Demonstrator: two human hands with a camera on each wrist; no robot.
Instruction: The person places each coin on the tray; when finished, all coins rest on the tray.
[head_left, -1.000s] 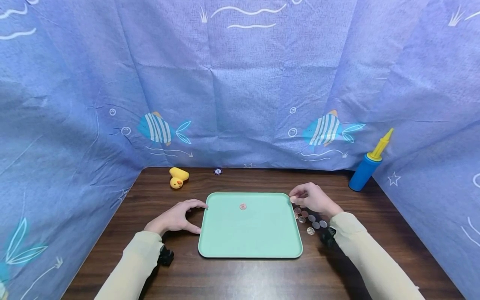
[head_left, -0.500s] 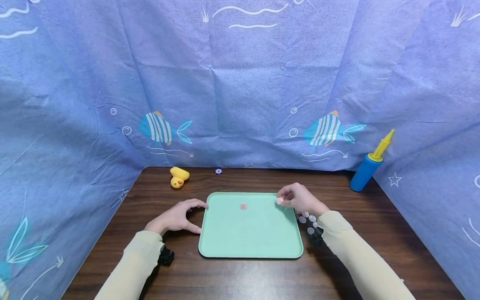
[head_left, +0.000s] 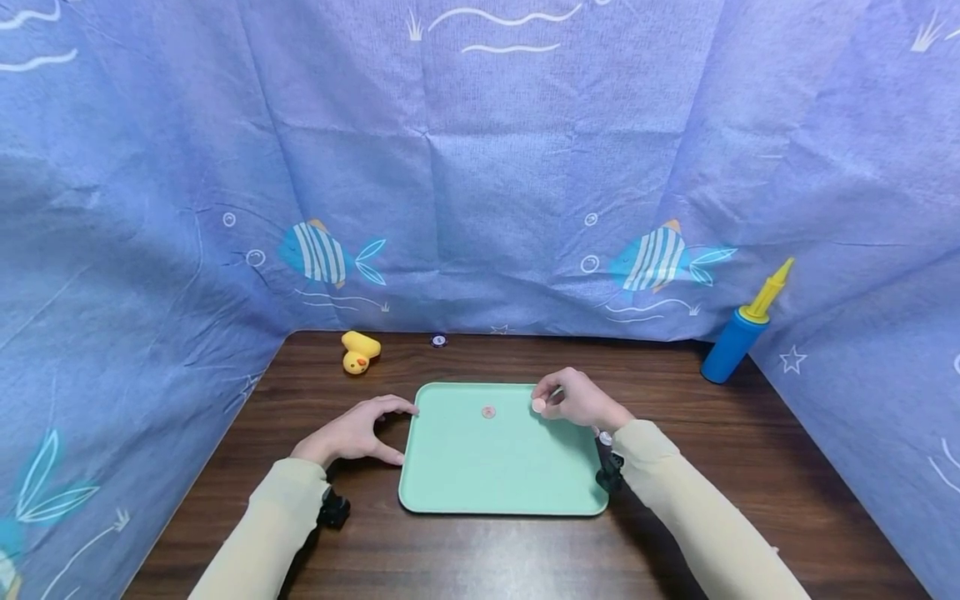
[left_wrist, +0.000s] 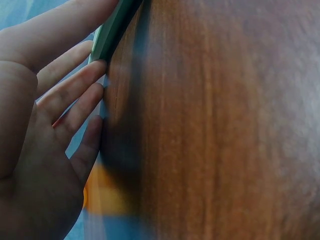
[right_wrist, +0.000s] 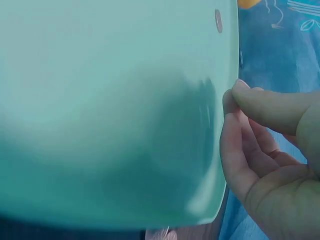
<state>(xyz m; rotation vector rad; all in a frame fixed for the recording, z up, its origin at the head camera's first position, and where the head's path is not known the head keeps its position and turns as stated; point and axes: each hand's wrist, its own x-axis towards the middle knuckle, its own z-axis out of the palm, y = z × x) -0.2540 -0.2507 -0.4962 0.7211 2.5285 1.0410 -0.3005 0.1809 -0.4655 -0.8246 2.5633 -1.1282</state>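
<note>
A pale green tray (head_left: 502,467) lies on the table, with one copper-coloured coin (head_left: 489,412) flat on it near the back. My right hand (head_left: 581,402) is over the tray's back right part, pinching another coin (head_left: 538,406) between thumb and fingertips. That pinched coin is hidden in the right wrist view, where the lying coin (right_wrist: 218,21) shows near the tray's rim. At the tray's left edge my left hand (head_left: 352,429) is spread, thumb and fingertips touching the rim. In the left wrist view its fingers (left_wrist: 75,90) look nearly straight against the tray's side.
A few coins (head_left: 605,437) show beside the tray's right edge, mostly hidden by my right wrist. A yellow rubber duck (head_left: 360,352) lies at the back left, near a small dark chip (head_left: 438,340). A blue and yellow hand pump (head_left: 738,333) stands tilted at the back right.
My right hand has carried the pinched coin leftward, from beside the tray's right edge to above the tray. The left hand keeps its place at the left rim.
</note>
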